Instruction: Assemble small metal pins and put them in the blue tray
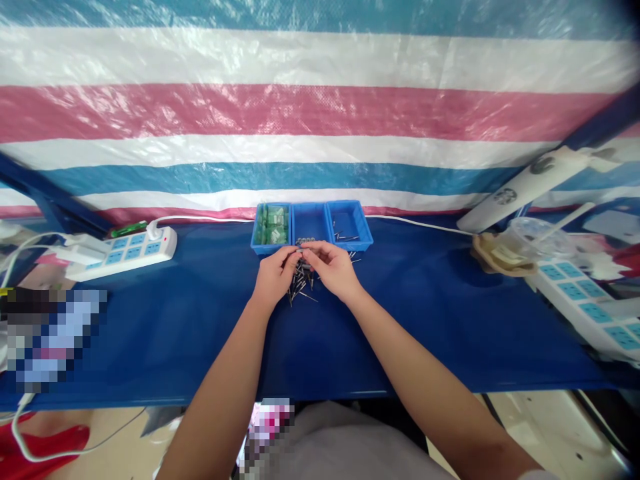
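Note:
My left hand [276, 272] and my right hand [336, 270] meet fingertip to fingertip in front of the blue bins. Both are closed in a pinch; whatever sits between the fingers is too small to make out. Below and between them lies a loose pile of thin dark metal pins [300, 285], partly covered by the fingers. Just behind stand three joined blue bins: the left bin [257, 227] holds small clear-green packets [278, 225], the middle bin [309, 219] has small metal parts at its near edge, and several thin metal pins [346, 237] lie in the right bin [367, 233].
White power strips stand at the left [127, 253] and the right [590, 303]. A plastic cup [530, 240] sits by a white tube-shaped object [520, 187]. White cables run along the back of the blue table [200, 347]. A striped sheet [300, 113] hangs behind.

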Action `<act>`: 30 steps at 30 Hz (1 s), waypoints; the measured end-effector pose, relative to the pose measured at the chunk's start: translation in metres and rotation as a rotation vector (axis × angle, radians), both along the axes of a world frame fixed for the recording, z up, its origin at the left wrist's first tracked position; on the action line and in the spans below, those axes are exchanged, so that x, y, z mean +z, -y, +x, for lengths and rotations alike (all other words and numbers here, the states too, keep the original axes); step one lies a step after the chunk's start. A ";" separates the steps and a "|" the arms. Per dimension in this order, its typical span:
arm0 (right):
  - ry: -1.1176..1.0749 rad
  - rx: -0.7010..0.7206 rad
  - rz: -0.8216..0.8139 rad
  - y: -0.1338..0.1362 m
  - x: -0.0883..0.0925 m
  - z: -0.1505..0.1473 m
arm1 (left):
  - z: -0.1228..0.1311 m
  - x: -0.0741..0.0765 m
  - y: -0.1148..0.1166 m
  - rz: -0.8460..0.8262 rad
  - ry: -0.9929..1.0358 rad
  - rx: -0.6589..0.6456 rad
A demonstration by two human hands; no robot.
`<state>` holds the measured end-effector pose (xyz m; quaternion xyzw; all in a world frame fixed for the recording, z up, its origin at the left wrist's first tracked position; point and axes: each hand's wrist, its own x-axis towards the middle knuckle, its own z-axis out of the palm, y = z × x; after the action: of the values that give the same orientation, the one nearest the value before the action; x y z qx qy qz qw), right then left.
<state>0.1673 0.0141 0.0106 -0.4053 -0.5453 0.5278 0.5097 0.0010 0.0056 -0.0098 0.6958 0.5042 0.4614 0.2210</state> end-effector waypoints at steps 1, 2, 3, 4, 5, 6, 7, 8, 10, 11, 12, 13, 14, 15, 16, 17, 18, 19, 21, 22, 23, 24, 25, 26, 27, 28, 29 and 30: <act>0.007 0.010 0.004 0.000 0.000 0.000 | 0.000 0.000 0.000 -0.002 0.007 -0.002; 0.017 0.011 0.011 0.000 0.001 0.001 | 0.000 0.000 0.000 -0.005 0.014 -0.002; 0.035 -0.004 0.027 -0.001 0.002 0.003 | 0.000 0.000 0.000 -0.010 0.018 -0.002; 0.064 -0.040 0.058 -0.002 0.004 0.005 | 0.000 0.000 0.001 -0.014 0.019 0.004; 0.107 -0.094 0.102 -0.003 0.006 0.008 | 0.000 0.001 0.001 -0.014 0.019 0.014; 0.166 -0.162 0.161 -0.006 0.008 0.012 | 0.000 0.001 0.001 -0.015 0.017 0.025; 0.237 -0.235 0.230 -0.010 0.010 0.016 | 0.000 0.001 0.002 -0.015 0.017 0.037; 0.321 -0.293 0.297 -0.014 0.011 0.020 | 0.001 0.001 0.002 -0.016 0.017 0.047; 0.487 -0.354 0.415 -0.024 0.011 0.027 | 0.001 0.001 0.002 -0.022 0.018 0.064; 0.559 -0.368 0.453 -0.029 0.010 0.029 | 0.001 0.001 0.001 -0.028 0.015 0.068; 0.624 -0.374 0.477 -0.033 0.009 0.030 | 0.000 0.001 0.001 -0.033 0.010 0.072; 0.687 -0.375 0.483 -0.037 0.007 0.030 | 0.000 0.000 0.001 -0.036 0.005 0.076; 0.745 -0.375 0.481 -0.039 0.005 0.029 | 0.000 0.000 0.001 -0.038 0.002 0.079; 0.795 -0.378 0.474 -0.040 0.003 0.028 | 0.000 0.000 0.000 -0.038 0.002 0.082; 0.837 -0.382 0.467 -0.041 0.002 0.026 | 0.000 0.000 0.000 -0.039 0.004 0.085; 0.867 -0.388 0.465 -0.041 0.001 0.025 | 0.001 0.001 0.000 -0.039 0.007 0.088; 0.886 -0.392 0.464 -0.041 0.000 0.023 | 0.001 0.001 0.000 -0.041 0.008 0.088; 0.898 -0.396 0.463 -0.041 0.000 0.022 | 0.001 0.001 0.001 -0.043 0.007 0.086; 0.919 -0.392 0.454 -0.040 0.002 0.021 | 0.001 0.002 0.001 -0.045 0.001 0.081; 0.932 -0.387 0.445 -0.040 0.002 0.020 | 0.001 0.002 0.001 -0.047 -0.003 0.080; 0.946 -0.383 0.433 -0.040 0.003 0.020 | 0.002 0.003 0.002 -0.048 -0.006 0.080; 0.959 -0.381 0.419 -0.041 0.004 0.020 | 0.002 0.003 0.002 -0.050 -0.009 0.083; 0.971 -0.379 0.405 -0.041 0.005 0.019 | 0.002 0.004 0.002 -0.052 -0.011 0.087; 0.981 -0.379 0.389 -0.041 0.006 0.019 | 0.002 0.004 0.002 -0.055 -0.015 0.089; 0.990 -0.380 0.372 -0.041 0.006 0.019 | 0.002 0.004 0.002 -0.059 -0.019 0.091; 0.997 -0.381 0.354 -0.041 0.007 0.018 | 0.002 0.004 0.002 -0.061 -0.021 0.093; 1.003 -0.380 0.338 -0.041 0.007 0.018 | 0.002 0.004 0.002 -0.062 -0.022 0.094; 1.008 -0.378 0.323 -0.041 0.007 0.017 | 0.002 0.004 0.002 -0.062 -0.023 0.094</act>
<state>0.1845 0.0553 0.0178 -0.6148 -0.7133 0.0779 0.3274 0.0027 0.0034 -0.0057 0.6693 0.5530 0.4473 0.2148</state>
